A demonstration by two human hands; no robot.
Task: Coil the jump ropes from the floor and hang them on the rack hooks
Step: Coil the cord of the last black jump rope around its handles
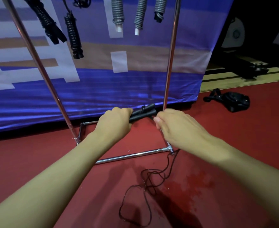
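Two black handles (142, 112) clamped side by side in the left hand (115, 124), fingers curled round their near ends so the free ends jut up and to the right — a grip that keeps the pair together as a core for the winding. A turn or so of thin black cord (142, 109) already crossing the handles near their middle. Right hand (176, 127) just beside the handle tips, fingers bent and pinched, apparently on the cord, though the strand itself hardly visible between the fingertips; likely feeding the next wrap. Rest of the jump rope (145, 183) trailing down from under the right hand, past the rack's corner joint, into loose tangled loops on the red floor (36, 162) — most of its length not yet coiled, by the look of it. Handles matte, rounded, rubbery-looking; cord thin, limp and dark. Rack (170, 55) of polished chrome tube, slim uprights and a base bar catching the light. Above, finished bundles hanging: black coiled ropes (73, 37) tightly ribbed like springs, and grey coiled ropes (141, 15) with white handle ends showing below. Behind, a glossy blue banner (102, 89), slightly rippled. A black bag (234, 101) slumped on the floor, well apart to the right.
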